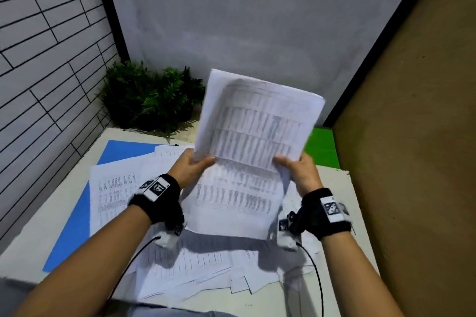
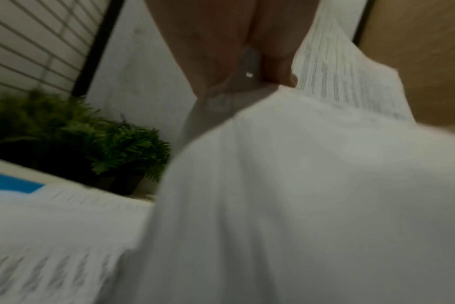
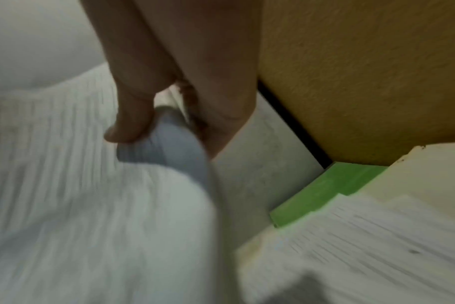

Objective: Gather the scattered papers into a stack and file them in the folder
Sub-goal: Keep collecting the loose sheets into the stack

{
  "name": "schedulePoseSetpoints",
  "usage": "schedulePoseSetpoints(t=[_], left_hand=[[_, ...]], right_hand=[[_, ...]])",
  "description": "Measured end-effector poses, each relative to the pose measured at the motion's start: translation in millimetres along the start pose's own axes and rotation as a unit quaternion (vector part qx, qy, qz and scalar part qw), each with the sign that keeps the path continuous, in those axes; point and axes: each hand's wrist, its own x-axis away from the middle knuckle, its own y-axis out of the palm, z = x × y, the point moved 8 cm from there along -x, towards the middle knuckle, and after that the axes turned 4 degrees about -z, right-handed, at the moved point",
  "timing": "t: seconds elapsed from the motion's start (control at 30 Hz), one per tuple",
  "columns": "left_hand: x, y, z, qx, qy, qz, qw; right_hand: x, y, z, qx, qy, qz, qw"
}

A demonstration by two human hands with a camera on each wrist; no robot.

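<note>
Two hands, left hand (image 1: 192, 166) and right hand (image 1: 298, 170), gripping printed sheets (image 1: 255, 134), blue folder (image 1: 77, 216) clearest in head view

- The print on the held papers (image 1: 257, 136) is smeared by motion and cannot be read.
- The fingers of the left hand (image 1: 192, 166) and right hand (image 1: 300, 168) are hidden behind those papers; only the thumbs are seen on the front.
- Much of the blue folder (image 1: 77, 213) is covered by the loose sheets (image 1: 113, 193) on the bench (image 1: 31, 237).
- Both wrist views are heavily blurred; the sheets are seen there only as pale streaks.
- The forearms are cut off by the lower edge of the head view.
</note>
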Motion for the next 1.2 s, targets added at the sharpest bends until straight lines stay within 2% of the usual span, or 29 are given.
schedulePoseSetpoints(t=[0.07, 0.13, 0.23, 0.3, 0.37, 0.43, 0.5, 0.57, 0.63, 0.77, 0.87, 0.93, 1.1, 1.2], left_hand=[[4, -17, -7, 0.031, -0.005, 0.055, 0.998], [11, -30, -18, 0.018, -0.029, 0.082, 0.996], [27, -46, -43, -0.01, -0.081, 0.119, 0.99], [37, -53, -52, -0.022, -0.108, 0.14, 0.984], [46, -58, -56, -0.014, -0.127, 0.171, 0.977], [54, -65, -62, -0.001, -0.132, 0.206, 0.97], [62, -72, -66, -0.02, -0.141, 0.224, 0.964], [67, -73, -69, -0.03, -0.154, 0.226, 0.961], [71, -69, -70, -0.007, -0.155, 0.231, 0.961], [72, -64, -64, 0.026, -0.148, 0.253, 0.956], [68, -68, -64, 0.019, -0.157, 0.243, 0.957], [63, -69, -67, 0.024, -0.16, 0.23, 0.96], [43, -71, -56, 0.017, -0.141, 0.192, 0.971], [33, -71, -53, 0.017, -0.134, 0.164, 0.977]], right_hand=[[14, 21, 38, 0.065, 0.068, -0.086, 0.992], [34, 36, 81, 0.106, 0.127, -0.157, 0.974], [44, 35, 130, 0.181, 0.159, -0.199, 0.95], [35, 12, 145, 0.204, 0.175, -0.155, 0.951], [17, -24, 144, 0.261, 0.167, -0.068, 0.948], [2, -62, 140, 0.328, 0.186, 0.01, 0.926], [0, -95, 143, 0.364, 0.255, 0.09, 0.891], [8, -113, 152, 0.363, 0.341, 0.135, 0.857], [9, -114, 160, 0.319, 0.367, 0.135, 0.863], [0, -100, 167, 0.25, 0.358, 0.067, 0.897], [-4, -97, 166, 0.247, 0.337, 0.072, 0.906], [-9, -95, 159, 0.292, 0.307, 0.071, 0.903], [-18, -100, 116, 0.36, 0.2, 0.08, 0.908], [-14, -107, 86, 0.373, 0.169, 0.106, 0.906]])
